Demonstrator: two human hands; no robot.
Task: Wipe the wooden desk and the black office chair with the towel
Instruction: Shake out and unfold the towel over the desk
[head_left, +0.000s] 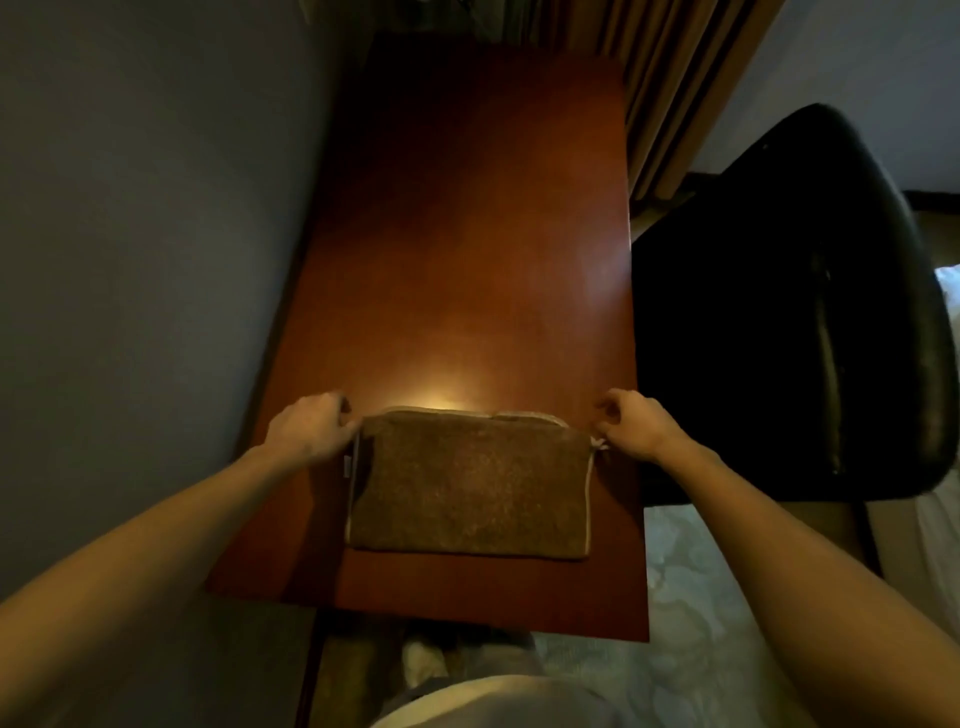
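A brown towel (470, 486) with a pale edge lies folded flat on the near end of the reddish wooden desk (462, 249). My left hand (311, 426) pinches the towel's far left corner with curled fingers. My right hand (631, 428) pinches the far right corner in the same way. The black office chair (810, 312) stands to the right of the desk, its seat against the desk's right edge.
A grey wall (145, 234) runs along the desk's left side. Striped curtains (670, 78) hang behind the desk's far right corner. Pale patterned floor (691, 623) shows at the lower right, under the desk's near edge.
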